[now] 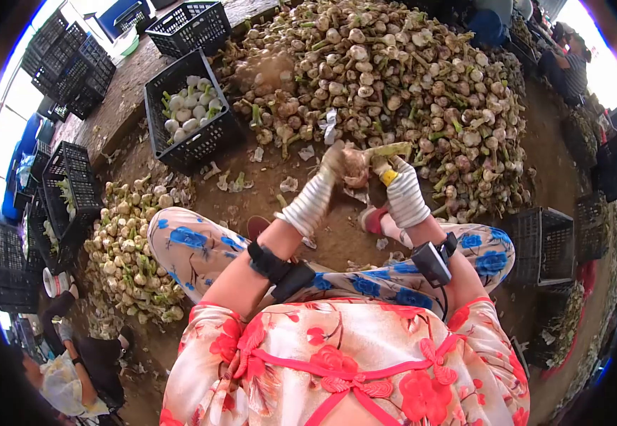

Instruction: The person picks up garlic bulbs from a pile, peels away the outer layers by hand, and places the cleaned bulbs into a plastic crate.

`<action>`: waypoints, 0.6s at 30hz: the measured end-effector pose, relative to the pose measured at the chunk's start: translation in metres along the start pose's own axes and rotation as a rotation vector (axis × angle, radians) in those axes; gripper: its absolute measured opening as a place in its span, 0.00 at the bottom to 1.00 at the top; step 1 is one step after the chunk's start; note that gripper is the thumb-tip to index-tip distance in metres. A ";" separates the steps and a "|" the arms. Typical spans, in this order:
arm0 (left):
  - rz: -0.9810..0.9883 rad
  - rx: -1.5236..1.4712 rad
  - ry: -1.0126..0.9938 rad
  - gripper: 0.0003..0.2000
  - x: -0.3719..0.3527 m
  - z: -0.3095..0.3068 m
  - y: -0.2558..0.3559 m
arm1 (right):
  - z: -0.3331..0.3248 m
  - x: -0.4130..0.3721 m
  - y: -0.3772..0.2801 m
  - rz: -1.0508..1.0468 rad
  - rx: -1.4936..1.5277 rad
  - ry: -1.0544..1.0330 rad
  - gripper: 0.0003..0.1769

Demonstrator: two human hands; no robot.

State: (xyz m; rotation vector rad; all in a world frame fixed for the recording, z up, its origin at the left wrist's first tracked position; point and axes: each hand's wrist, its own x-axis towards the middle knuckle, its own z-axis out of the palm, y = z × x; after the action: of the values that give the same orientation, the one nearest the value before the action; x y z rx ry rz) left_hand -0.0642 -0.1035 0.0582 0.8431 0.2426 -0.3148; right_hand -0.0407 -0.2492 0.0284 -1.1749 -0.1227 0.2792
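A garlic bulb (355,169) with brownish-pink skin is between my two gloved hands, its green-yellow stem (392,150) pointing right. My right hand (403,192), with yellow tape round a finger, is closed on the bulb at its stem side. Against the bulb's left side are the fingers of my left hand (315,192), curled and slightly blurred by motion. Both hands wear striped white gloves. Just beyond them rises a large heap of unpeeled garlic (379,78). Loose skin scraps (288,184) lie on the ground nearby.
A black crate (213,138) at the upper left holds white peeled bulbs (193,110). Left of my knee lies a smaller garlic pile (129,248). Black crates (71,64) are stacked farther left, and another crate (544,245) stands at right. Other people sit at lower left and upper right.
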 end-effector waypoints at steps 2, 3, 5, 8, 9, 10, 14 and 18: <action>0.442 0.196 -0.008 0.19 -0.001 -0.008 -0.016 | 0.002 0.006 0.006 -0.010 -0.043 0.019 0.12; 0.620 0.259 -0.015 0.19 0.000 -0.014 -0.026 | 0.010 0.005 0.004 -0.026 -0.036 0.005 0.12; 0.576 0.094 -0.071 0.15 0.041 -0.052 -0.043 | 0.020 0.006 0.003 -0.071 -0.151 0.013 0.11; 0.371 0.047 -0.042 0.16 0.013 -0.036 -0.018 | 0.022 0.011 0.009 -0.458 -0.807 0.109 0.09; 0.154 -0.089 -0.029 0.18 0.009 -0.033 -0.013 | 0.021 0.011 0.009 -0.464 -0.807 0.114 0.09; 0.004 -0.163 -0.016 0.21 0.006 -0.032 -0.009 | 0.019 0.010 0.010 -0.426 -0.760 0.105 0.09; -0.219 -0.189 -0.163 0.27 0.007 -0.047 -0.004 | 0.022 0.000 0.021 -0.243 -0.146 0.087 0.12; -0.301 0.017 -0.122 0.37 0.006 -0.038 -0.002 | 0.011 0.009 0.041 -0.079 0.036 0.113 0.16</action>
State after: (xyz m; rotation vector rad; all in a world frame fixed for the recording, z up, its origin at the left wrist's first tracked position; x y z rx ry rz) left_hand -0.0625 -0.0774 0.0301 0.8005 0.2538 -0.6489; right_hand -0.0415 -0.2221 -0.0058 -1.1447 -0.0650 0.1449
